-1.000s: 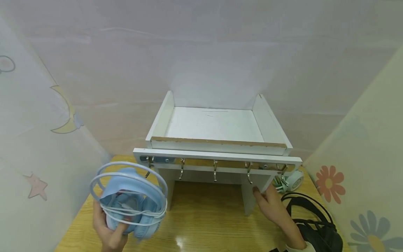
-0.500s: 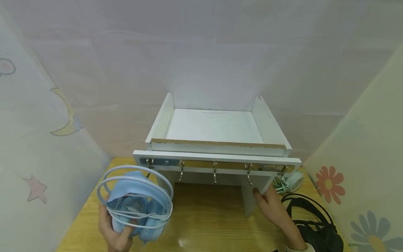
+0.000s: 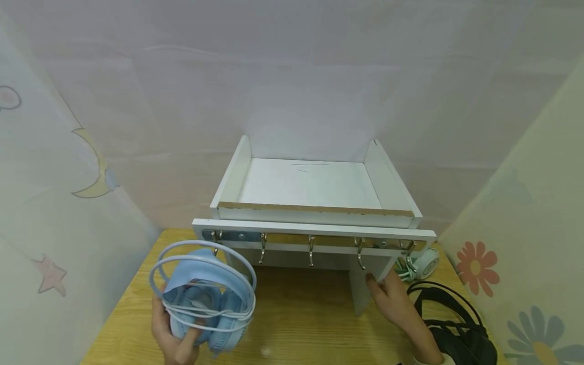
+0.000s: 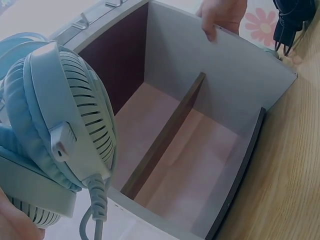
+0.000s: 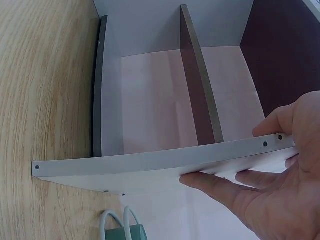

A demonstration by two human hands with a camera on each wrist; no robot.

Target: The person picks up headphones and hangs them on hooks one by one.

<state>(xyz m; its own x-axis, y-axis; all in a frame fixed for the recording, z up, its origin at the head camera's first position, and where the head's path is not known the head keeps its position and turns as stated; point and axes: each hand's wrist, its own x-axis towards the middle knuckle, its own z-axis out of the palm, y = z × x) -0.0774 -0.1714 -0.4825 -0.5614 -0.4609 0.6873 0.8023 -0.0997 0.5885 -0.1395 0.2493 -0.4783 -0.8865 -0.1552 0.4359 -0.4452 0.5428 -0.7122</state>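
My left hand (image 3: pixel 175 334) grips a pair of light blue headphones (image 3: pixel 228 329) by the ear cups, holding them above the table at the left front of a white shelf (image 3: pixel 310 185). White cable is looped round the headphones. In the left wrist view an ear cup (image 4: pixel 65 110) with slotted vents fills the left side. My right hand (image 3: pixel 394 301) holds the shelf's right side panel (image 5: pixel 150 165), thumb on the inner face and fingers on the outer face. Along the shelf's front runs a rail with several metal hooks (image 3: pixel 312 251), and the headband overlaps the leftmost one in the head view.
To the right of the shelf lie a pale green and white corded item (image 3: pixel 424 263) and a black strapped item (image 3: pixel 461 334). The wooden table (image 3: pixel 301 329) extends under and before the shelf. Patterned sheets stand at left, right and back.
My left hand has carried the headphones to the right and slightly down, closer to the shelf's left end. The right hand stays in place on the side panel.
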